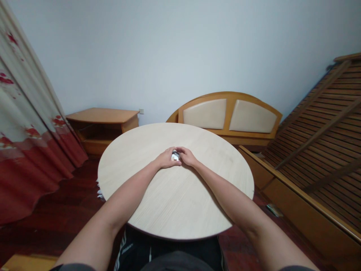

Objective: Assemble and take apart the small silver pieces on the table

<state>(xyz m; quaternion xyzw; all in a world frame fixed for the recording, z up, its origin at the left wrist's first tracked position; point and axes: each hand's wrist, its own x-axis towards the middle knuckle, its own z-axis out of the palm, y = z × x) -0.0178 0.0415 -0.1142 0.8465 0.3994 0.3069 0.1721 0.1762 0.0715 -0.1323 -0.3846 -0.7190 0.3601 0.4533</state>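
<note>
The lettering (127,248) on the black trousers (139,242) is unreadable.

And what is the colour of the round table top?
The table top is pale beige with faint wood grain, in the head view.

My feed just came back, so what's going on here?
At a round table, a person's left hand and right hand curl around a small silvery-white item. Both hands are close together near the middle of the tabletop. The item is too small and covered to identify.
</note>
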